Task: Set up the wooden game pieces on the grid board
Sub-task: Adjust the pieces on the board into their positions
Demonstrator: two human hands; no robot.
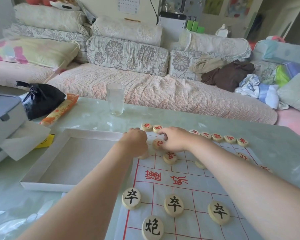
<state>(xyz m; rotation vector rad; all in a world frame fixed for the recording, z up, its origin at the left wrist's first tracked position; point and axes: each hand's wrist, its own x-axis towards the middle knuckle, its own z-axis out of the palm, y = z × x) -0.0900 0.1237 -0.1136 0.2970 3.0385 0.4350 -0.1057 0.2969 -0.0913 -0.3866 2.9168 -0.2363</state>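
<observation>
A white grid board (184, 186) with red lines lies on the table. Round wooden pieces with red characters line its far edge, among them one at the far left (146, 126) and one at the far right (242, 141). Black-character pieces (131, 198) stand near me. My left hand (135, 142) is curled knuckles-up over the board's far-left corner, with a piece (143, 155) partly hidden under it. My right hand (174, 138) reaches in from the right, fingers bent down beside a red piece (158, 143); whether it pinches anything is hidden.
An empty white box lid (47, 163) lies left of the board. A drinking glass (115, 99) stands beyond it, with a black pouch (42, 99) and an orange packet (60, 110) to the left. A grey case (3, 115) sits at far left. A sofa (145, 87) is behind.
</observation>
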